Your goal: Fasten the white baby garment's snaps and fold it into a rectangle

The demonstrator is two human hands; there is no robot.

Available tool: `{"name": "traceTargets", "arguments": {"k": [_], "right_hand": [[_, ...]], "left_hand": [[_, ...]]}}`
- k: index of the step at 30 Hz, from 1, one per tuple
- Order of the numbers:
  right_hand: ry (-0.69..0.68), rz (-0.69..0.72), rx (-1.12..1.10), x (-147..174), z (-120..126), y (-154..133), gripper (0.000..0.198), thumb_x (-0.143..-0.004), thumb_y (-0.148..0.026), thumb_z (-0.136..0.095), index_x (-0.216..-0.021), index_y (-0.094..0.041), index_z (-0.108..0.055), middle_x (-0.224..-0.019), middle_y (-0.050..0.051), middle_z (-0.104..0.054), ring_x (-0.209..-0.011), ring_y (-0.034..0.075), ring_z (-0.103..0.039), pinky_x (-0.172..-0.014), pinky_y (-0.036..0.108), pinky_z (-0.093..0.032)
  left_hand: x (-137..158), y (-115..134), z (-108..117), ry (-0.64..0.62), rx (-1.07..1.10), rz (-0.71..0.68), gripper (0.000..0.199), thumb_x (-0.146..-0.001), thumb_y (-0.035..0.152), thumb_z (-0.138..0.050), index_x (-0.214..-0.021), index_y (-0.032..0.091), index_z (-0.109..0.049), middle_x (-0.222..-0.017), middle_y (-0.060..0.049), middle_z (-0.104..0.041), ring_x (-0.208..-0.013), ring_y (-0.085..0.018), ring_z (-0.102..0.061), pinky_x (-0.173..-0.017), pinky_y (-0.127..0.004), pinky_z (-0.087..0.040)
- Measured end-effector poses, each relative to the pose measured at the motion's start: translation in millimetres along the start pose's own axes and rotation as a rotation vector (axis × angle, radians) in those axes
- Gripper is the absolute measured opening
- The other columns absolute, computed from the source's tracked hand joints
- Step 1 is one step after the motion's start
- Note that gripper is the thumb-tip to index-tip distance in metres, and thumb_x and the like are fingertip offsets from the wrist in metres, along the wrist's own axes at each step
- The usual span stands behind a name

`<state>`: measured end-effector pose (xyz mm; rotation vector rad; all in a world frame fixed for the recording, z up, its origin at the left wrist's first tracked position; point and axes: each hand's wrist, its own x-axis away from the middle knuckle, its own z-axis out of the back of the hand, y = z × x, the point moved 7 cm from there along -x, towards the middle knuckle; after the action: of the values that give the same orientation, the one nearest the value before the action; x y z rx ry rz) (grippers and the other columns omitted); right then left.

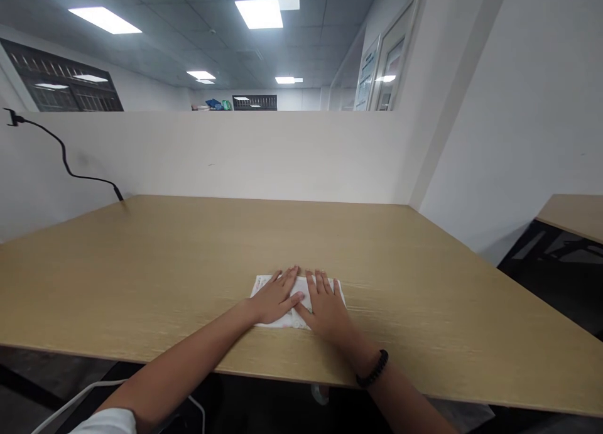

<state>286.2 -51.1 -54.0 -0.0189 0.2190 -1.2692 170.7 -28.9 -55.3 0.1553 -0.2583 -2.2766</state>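
Observation:
A white cloth (282,321) with a faint print lies flat on the wooden table, near its front edge. My left hand (276,299) rests palm down on the cloth's left part, fingers stretched out toward the far side. On the right part lies my right hand (327,308), also palm down with its fingers extended. The two thumbs come close together over the middle of the cloth. Both hands cover much of it, so its full outline is partly hidden. A black bracelet (374,369) circles my right wrist.
The wooden table (188,252) ends at a low white partition (264,154). A black flexible phone holder (66,157) rises at the back left. Another table (577,214) stands beyond the right wall. A white cable (80,393) runs below the front edge.

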Motion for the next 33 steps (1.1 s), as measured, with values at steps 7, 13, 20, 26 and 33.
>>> {"name": "traceTargets", "arguments": {"k": [7,13,20,26,33], "right_hand": [[0.032,-0.293,0.058,4,-7,30,0.094,-0.090,-0.072,-0.026,-0.150,0.000,-0.028,-0.156,0.024,-0.021,-0.145,0.040,-0.014,-0.113,0.062,-0.009],[0.003,-0.495,0.101,15,-8,69,0.083,-0.095,-0.061,-0.029,-0.151,0.000,-0.024,-0.157,0.023,-0.018,-0.145,0.039,-0.014,-0.111,0.063,-0.013],[0.153,-0.606,0.094,28,21,98,0.063,-0.100,-0.044,-0.028,-0.142,0.000,-0.042,-0.150,0.023,-0.036,-0.139,0.035,-0.031,-0.109,0.057,-0.024],[0.226,-0.514,-0.022,29,35,92,0.048,-0.100,-0.037,-0.031,-0.129,-0.009,-0.057,-0.136,0.019,-0.055,-0.124,0.028,-0.051,-0.101,0.040,-0.037],[0.172,-0.570,0.027,32,30,100,0.037,-0.099,-0.033,-0.036,-0.110,-0.012,-0.064,-0.109,0.018,-0.066,-0.104,0.029,-0.061,-0.084,0.037,-0.043]], "left_hand": [[7,-22,-1,0.044,-0.091,0.164,0.079,-0.096,0.063,-0.011,-0.154,0.010,-0.014,-0.159,-0.017,-0.017,-0.148,-0.027,-0.009,-0.118,-0.045,-0.010],[19,-55,12,0.063,-0.121,0.440,0.079,-0.095,0.062,-0.008,-0.154,0.009,-0.015,-0.158,-0.016,-0.020,-0.147,-0.031,-0.013,-0.116,-0.052,-0.012],[20,-97,38,0.127,-0.105,0.639,0.072,-0.095,0.059,-0.016,-0.143,0.012,-0.040,-0.150,-0.019,-0.038,-0.139,-0.036,-0.033,-0.110,-0.054,-0.023],[8,-77,45,0.150,0.083,0.368,0.052,-0.095,0.052,-0.028,-0.092,0.016,-0.065,-0.100,-0.014,-0.070,-0.095,-0.026,-0.063,-0.081,-0.034,-0.045],[8,-74,41,0.161,0.034,0.346,0.029,-0.091,0.040,-0.044,-0.088,0.017,-0.061,-0.084,-0.010,-0.068,-0.080,-0.023,-0.062,-0.069,-0.030,-0.041]]}}
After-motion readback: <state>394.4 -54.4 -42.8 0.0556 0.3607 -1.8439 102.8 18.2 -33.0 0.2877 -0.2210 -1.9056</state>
